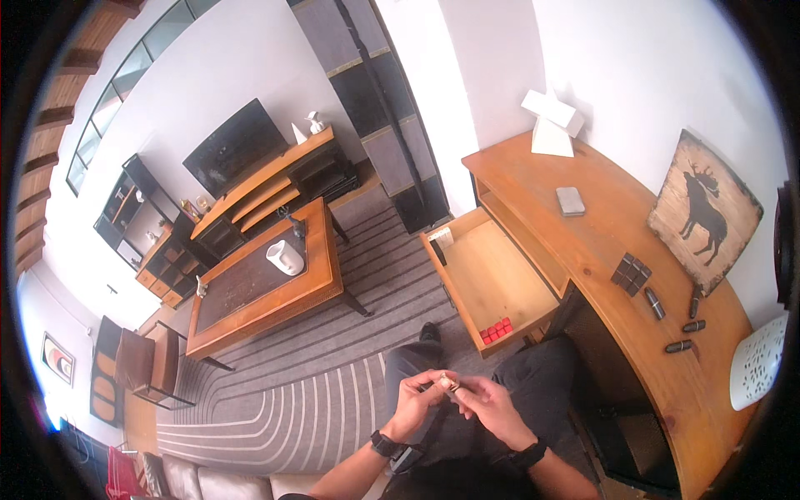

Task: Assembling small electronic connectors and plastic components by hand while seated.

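My left hand (408, 408) and my right hand (497, 412) meet above my lap, fingertips pinched together. Between them is a small object (450, 383), pale with a brownish part, too small and too covered by the fingers to name. To the right of my knees, an open wooden drawer (492, 265) sticks out of the desk (604, 196). Several small red blocks (497, 331) lie in its near corner, and a white card-like piece (440, 238) rests in the far left corner.
On the desktop are a grey box (570, 201), a dark segmented block (631, 274), several short dark cylinders (655, 304), a deer picture (708, 208), a white sculpture (553, 125) and a white perforated pot (757, 367). A wooden table (321, 250) stands further left on the striped rug (275, 400).
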Demonstrator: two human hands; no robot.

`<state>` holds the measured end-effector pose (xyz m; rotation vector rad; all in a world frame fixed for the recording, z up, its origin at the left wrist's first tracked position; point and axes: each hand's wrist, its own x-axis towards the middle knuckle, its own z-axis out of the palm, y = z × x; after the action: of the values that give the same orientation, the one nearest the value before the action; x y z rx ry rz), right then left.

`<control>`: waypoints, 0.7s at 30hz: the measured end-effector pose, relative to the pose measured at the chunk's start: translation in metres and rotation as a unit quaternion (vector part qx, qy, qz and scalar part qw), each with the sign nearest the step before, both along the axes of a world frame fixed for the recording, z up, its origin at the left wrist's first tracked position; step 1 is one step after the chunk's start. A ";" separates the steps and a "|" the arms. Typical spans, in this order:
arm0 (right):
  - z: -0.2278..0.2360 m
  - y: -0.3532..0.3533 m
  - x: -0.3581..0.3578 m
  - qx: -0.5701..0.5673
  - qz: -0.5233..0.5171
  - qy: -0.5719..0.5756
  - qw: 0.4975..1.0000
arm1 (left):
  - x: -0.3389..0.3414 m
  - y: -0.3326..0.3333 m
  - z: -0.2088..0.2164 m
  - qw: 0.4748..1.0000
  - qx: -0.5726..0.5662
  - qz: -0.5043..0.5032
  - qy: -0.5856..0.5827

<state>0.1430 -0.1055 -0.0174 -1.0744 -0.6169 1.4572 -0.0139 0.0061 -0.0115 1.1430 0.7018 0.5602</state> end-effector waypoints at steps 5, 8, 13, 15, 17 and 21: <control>-0.011 -0.003 -0.004 0.103 -0.139 -0.148 0.974 | 0.002 0.002 -0.007 0.998 0.007 0.055 0.001; -0.012 -0.005 0.011 0.033 -0.038 -0.072 0.996 | 0.002 0.003 -0.002 0.998 0.006 0.038 -0.057; 0.008 0.003 0.007 -0.008 -0.027 0.003 1.000 | 0.004 0.005 0.005 0.998 0.040 0.034 -0.037; 0.001 0.008 -0.004 0.134 -0.155 -0.093 0.974 | 0.005 0.007 0.004 0.997 0.052 0.037 -0.033; -0.013 0.005 0.008 0.149 -0.119 -0.117 0.975 | 0.005 0.009 0.005 0.998 0.048 0.027 -0.043; -0.020 -0.004 0.024 0.028 0.047 0.042 0.998 | 0.003 0.008 0.009 0.997 0.056 0.015 -0.050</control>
<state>0.1667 -0.1095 -0.0372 -0.9469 -0.6510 1.5487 -0.0105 0.0138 -0.0021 1.2004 0.6080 0.6856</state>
